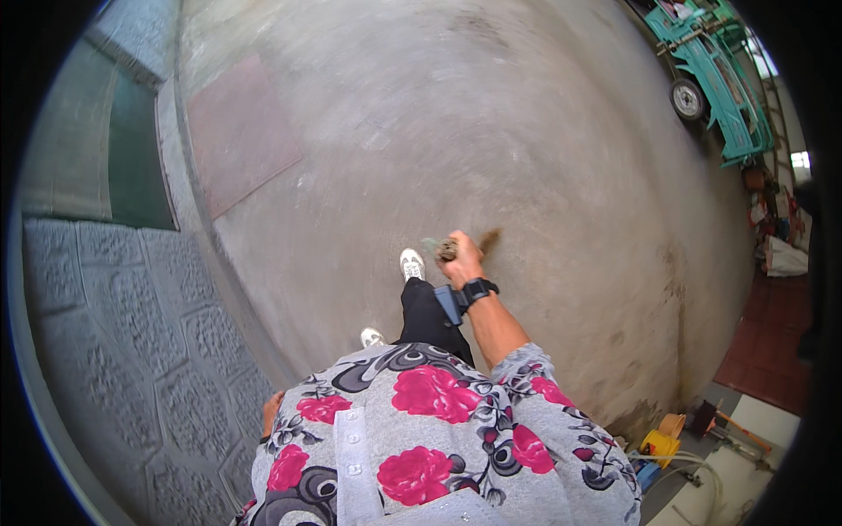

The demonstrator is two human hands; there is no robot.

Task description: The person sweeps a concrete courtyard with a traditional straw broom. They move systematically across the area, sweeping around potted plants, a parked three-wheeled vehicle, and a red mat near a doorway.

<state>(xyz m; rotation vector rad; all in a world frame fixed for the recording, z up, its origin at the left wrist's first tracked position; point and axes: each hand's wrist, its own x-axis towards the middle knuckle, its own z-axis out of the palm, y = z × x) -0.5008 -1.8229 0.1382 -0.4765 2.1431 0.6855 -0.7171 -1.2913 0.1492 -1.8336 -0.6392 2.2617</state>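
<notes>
Your grey floral shirt lies nearest the camera, above and behind your white front shoe. Far left of that shoe, the grey stone-block wall and, a little farther ahead, the grey-green door panel set your hard edge; best leave elbow room there. A reddish floor patch lies ahead and left of the shoe. Your left hand shows behind and left of it, beside the shirt; you cannot tell from here how its fingers stand. The rear shoe sits behind and left. Just right of the front shoe, your right hand has its fingers clamped round a brown brush-like bundle. Blur hides whether the tan tuft beyond belongs to it. A firm grip, loose wrist and low, even strokes should serve you best, clear of your toes. The broadest concrete floor stretches right and ahead of the shoe, bounded far right by the teal vehicle body, and behind right by the pale hose.
</notes>
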